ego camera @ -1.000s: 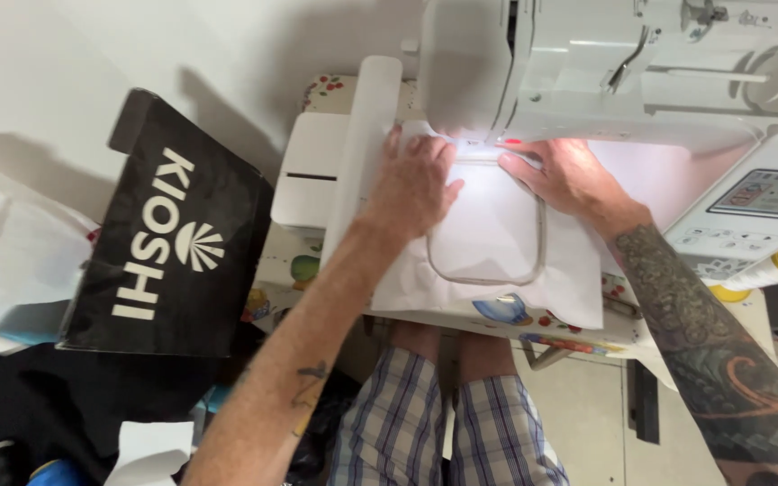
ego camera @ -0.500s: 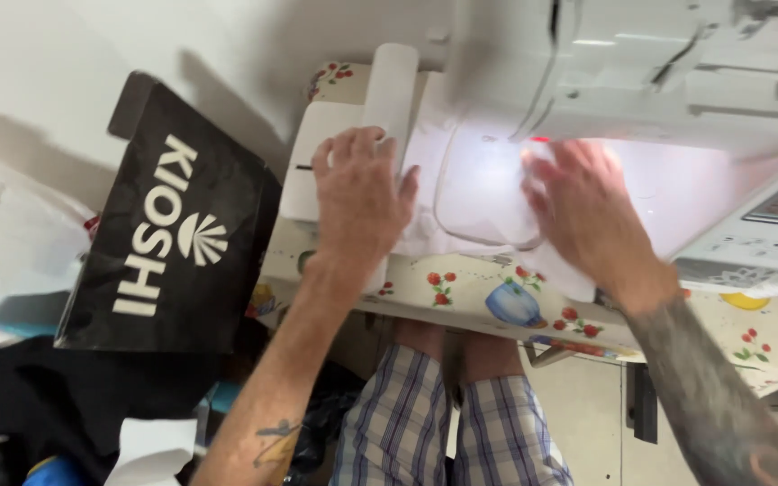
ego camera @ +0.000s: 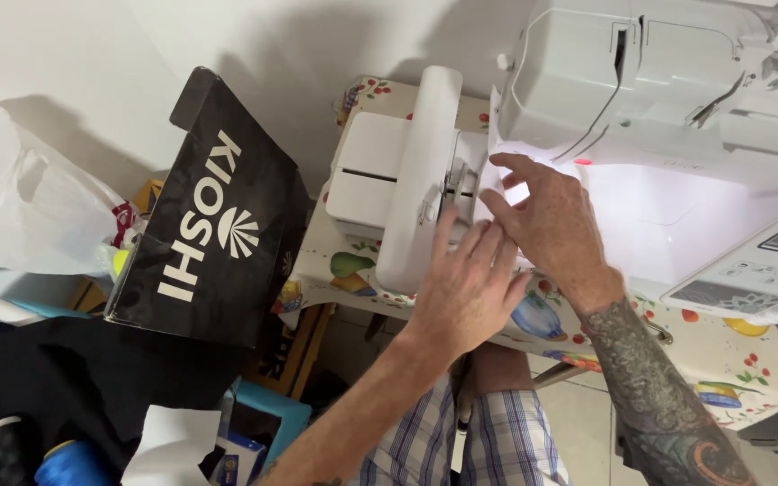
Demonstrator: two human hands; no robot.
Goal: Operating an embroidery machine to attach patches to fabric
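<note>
While the left hand (ego camera: 465, 292) lies flat with fingers spread and together-ish over the near edge of the white fabric (ego camera: 641, 211), I note it has slid rightward from where it pressed a second ago, now sitting just under the embroidery arm (ego camera: 420, 175). The right hand (ego camera: 547, 220) has crossed over to the left, fingers loosely open, tips touching the fabric's corner beside the carriage clip (ego camera: 452, 180); it grips nothing that I can see. Half a second ago both hands were well apart, flanking the hoop; now they overlap, wrist above knuckles. The hoop itself is hidden beneath hands and cloth, so I cannot tell whether it is seated. My reading: attention has moved from smoothing the cloth to the attachment point at the carriage. The sewing machine (ego camera: 659, 81) stands above, light on. The fruit-print tablecloth (ego camera: 722, 369) shows below; the black bag (ego camera: 218, 216) leans left.
</note>
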